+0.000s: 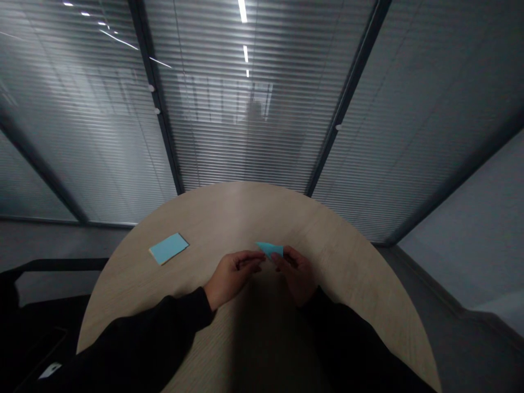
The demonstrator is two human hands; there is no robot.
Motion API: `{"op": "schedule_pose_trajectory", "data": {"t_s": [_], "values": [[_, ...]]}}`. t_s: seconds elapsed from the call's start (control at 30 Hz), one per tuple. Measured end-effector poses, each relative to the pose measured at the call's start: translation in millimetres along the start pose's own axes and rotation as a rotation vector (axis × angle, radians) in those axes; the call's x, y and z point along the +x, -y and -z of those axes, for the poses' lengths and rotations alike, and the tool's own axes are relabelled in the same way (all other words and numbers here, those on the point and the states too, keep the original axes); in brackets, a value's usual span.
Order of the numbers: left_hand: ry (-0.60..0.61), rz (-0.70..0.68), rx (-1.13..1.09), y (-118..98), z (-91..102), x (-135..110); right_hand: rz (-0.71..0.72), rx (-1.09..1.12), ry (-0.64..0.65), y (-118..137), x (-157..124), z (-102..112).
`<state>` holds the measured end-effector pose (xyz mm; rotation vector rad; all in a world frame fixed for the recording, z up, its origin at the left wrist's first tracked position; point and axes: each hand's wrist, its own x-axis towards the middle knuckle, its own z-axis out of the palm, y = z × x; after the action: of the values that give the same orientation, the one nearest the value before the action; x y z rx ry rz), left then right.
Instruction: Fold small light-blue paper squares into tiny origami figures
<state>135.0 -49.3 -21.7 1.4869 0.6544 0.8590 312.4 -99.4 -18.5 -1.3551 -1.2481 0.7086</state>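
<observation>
A small folded light-blue paper (pixel 270 249) is held just above the round wooden table (pixel 229 218), near its middle. My left hand (pixel 231 274) pinches the paper's left corner with its fingertips. My right hand (pixel 295 270) pinches the right side, fingers curled under it. Both arms wear black sleeves and reach in from the bottom of the view. A flat stack of light-blue paper sheets (pixel 168 248) lies on the table to the left, apart from both hands.
Glass walls with closed blinds (pixel 254 120) and dark frames stand behind the table. A dark chair or bag (pixel 36 327) sits low at the left, with a small white object (pixel 49 370) on it. Grey floor lies to the right.
</observation>
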Motion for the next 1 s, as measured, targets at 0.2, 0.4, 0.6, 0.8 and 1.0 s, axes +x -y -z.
{"op": "schedule_pose_trajectory", "data": {"t_s": [0.2, 0.4, 0.6, 0.8, 1.0], "values": [[0.137, -0.075, 0.199, -3, 0.2, -5, 0.032, -0.053, -0.022, 5, -2, -1], [0.186, -0.142, 0.34, -5, -3.4, -9, 0.062, -0.089, -0.037, 6, -4, -2], [0.149, -0.172, 0.378, -5, -3.9, -10, 0.1, -0.125, -0.067, 4, -4, -2], [0.125, -0.174, 0.317, -3, -1.6, -10, 0.18, -0.199, -0.132, 4, -5, -1], [0.149, -0.194, 0.332, 2, -0.9, -11, 0.253, -0.246, -0.133, 3, -5, -2]]}}
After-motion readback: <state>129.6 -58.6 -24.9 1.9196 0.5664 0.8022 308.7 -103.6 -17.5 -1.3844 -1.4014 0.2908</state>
